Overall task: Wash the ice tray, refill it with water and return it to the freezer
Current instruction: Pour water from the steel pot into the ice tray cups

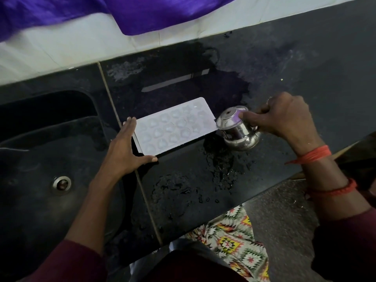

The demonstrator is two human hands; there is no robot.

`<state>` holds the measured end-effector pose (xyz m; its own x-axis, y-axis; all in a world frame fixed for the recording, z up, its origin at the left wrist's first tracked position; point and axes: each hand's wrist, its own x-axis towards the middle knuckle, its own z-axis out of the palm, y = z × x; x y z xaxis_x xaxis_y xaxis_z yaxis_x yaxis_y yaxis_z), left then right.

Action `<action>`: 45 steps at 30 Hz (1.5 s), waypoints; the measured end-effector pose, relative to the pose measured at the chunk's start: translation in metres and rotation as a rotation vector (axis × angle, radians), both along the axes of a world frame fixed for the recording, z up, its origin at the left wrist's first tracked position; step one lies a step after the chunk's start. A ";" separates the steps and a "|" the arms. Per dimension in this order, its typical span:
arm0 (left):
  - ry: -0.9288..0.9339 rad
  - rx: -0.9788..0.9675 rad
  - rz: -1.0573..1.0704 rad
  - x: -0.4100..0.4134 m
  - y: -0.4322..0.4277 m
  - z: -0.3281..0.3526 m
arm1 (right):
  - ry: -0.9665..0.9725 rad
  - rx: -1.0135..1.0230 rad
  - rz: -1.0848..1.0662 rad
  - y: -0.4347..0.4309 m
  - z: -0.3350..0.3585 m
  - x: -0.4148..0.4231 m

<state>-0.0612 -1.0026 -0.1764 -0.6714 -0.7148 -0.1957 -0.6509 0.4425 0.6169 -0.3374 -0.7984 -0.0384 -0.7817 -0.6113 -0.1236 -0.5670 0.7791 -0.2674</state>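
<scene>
I can read no text, label, brand or number from here, neither on the tray (175, 127) nor on the pot (238, 135).
</scene>
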 end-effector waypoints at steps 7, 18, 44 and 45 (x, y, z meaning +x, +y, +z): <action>-0.011 -0.004 -0.006 0.000 0.000 0.000 | -0.023 -0.103 0.001 0.001 0.007 0.004; -0.014 -0.009 0.003 0.000 0.000 -0.001 | 0.028 -0.137 0.081 -0.006 0.007 0.004; 0.006 -0.014 -0.003 0.002 -0.001 -0.004 | 0.098 0.007 0.140 -0.027 0.001 0.006; 0.007 -0.013 -0.004 0.002 -0.001 -0.004 | 0.098 0.011 0.140 -0.028 0.002 0.006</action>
<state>-0.0595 -1.0038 -0.1804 -0.6758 -0.7143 -0.1821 -0.6448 0.4531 0.6156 -0.3317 -0.8262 -0.0367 -0.6975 -0.7142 -0.0579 -0.6933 0.6931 -0.1971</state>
